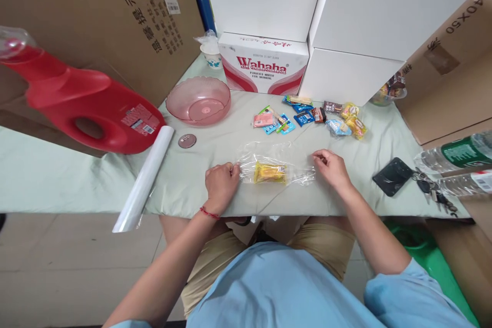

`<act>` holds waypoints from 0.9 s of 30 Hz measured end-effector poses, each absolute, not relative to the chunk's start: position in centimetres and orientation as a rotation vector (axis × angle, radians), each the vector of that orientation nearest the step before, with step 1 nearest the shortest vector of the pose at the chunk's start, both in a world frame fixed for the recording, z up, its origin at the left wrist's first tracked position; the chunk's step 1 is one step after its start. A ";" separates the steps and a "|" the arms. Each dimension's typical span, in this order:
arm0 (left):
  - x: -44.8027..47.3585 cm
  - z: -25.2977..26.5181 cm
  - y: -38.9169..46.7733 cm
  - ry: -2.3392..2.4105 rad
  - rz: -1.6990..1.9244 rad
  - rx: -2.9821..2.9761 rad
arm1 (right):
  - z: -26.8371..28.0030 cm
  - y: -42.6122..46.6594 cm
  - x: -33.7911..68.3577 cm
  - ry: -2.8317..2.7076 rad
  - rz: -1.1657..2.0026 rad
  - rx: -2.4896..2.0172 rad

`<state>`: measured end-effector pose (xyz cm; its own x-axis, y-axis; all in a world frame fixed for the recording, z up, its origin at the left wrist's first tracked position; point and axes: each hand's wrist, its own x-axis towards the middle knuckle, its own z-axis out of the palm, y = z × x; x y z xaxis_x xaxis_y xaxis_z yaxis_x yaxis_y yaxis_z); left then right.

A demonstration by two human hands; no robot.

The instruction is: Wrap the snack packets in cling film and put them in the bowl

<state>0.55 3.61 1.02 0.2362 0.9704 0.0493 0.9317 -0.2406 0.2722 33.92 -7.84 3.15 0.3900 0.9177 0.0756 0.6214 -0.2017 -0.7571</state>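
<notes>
A snack in a yellow wrapper (270, 172) lies on the table in front of me, with a clear sheet of plastic film (302, 174) around it. My left hand (222, 182) is closed on the film's left end, fingers curled inward. At the opposite end, my right hand (331, 166) pinches the film between thumb and fingers. The film looks drawn out between both hands, wrinkled near the snack. To the left, a white roll of plastic film (145, 179) lies slanted, its lower end past the table's front edge.
Behind are a pink bowl (180, 113), a round tin (187, 141), several wrapped snacks (303, 117) and a Wahaha box (265, 64). A red jug (96, 97) stands left. A black wallet (392, 176), keys (434, 192) and plastic bottles (461, 152) lie right.
</notes>
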 end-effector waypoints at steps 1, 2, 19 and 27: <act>0.6 1.0 3.6 1.800 0.333 2.316 | 3.8 -7.8 32.6 -1.399 0.451 -1.872; 0.5 1.0 3.5 1.787 0.354 2.311 | 4.3 -7.7 31.1 -1.499 0.432 -1.801; -2.2 3.0 0.1 1.863 1.142 2.137 | 2.9 -4.4 22.3 -2.214 0.533 -1.764; 4.2 0.8 -3.3 1.163 0.788 2.476 | 3.1 -3.9 23.2 -2.138 0.712 -1.539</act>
